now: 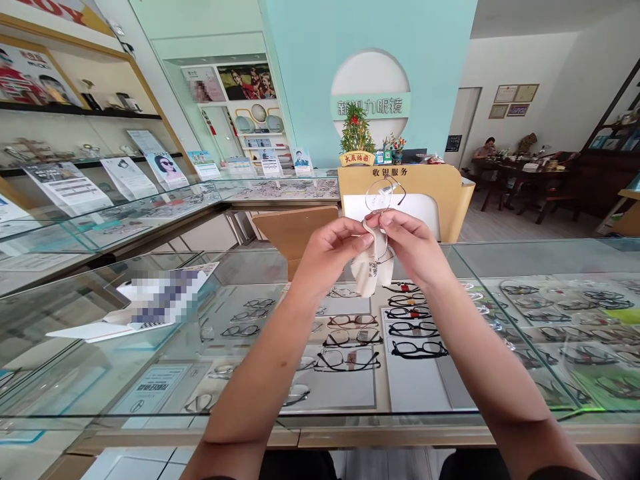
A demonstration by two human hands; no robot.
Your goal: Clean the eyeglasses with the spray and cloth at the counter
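- Currently pinching a pale cloth (367, 275) between the thumb and fingers of the left hand (334, 245), above the glass counter (350, 419).
- Grasping thin-rimmed eyeglasses (379, 194) in the fingers of the right hand (411, 244), likewise above the glass counter.
- Seeing rows of spectacle frames (420, 347) inside the glass counter, and a partly blurred white item (165, 301) lying atop its left part.

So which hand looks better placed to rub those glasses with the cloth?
Probably the left hand: it pinches the cloth right beside the glasses, which the right hand appears to be steadying.
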